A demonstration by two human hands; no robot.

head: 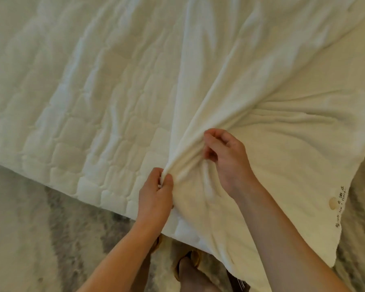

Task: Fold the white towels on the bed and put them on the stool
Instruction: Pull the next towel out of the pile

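A quilted bed [72, 102] is seen, with a grey-and-white rug [61, 239] below its near edge and a foot in a tan sandal [188, 264] planted there. The white towel [282, 133] is spread over the bed and draped past that edge. A gathered ridge of it at the edge is pinched by the fingers [154, 178] of the left hand [156, 199]. The right hand [228, 163] is set farther in beside the ridge, fingers curled; whether cloth is held cannot be told.

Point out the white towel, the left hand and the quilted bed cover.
white towel [282, 144], head view, flat stretch right of the hands
left hand [156, 194], head view, back of the hand
quilted bed cover [61, 123], head view, bare patch left of towel
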